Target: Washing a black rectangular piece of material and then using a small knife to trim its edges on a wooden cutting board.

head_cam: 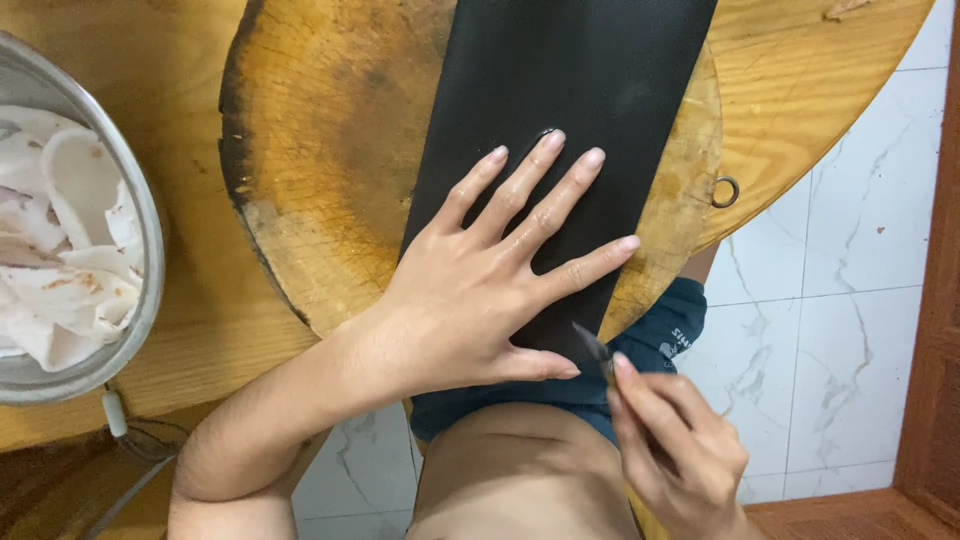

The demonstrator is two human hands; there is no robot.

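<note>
The left hand (470,290) presses flat, fingers spread, on a black sheet (560,110) across the round chopping board (320,150). At 5 o'clock, the right hand (680,450) pinches a small blade (592,343) at the sheet's near edge; no cut shows.

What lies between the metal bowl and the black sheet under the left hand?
In the head view, between the metal bowl and the black sheet lie a strip of wooden table and the bare part of the round chopping block.
</note>
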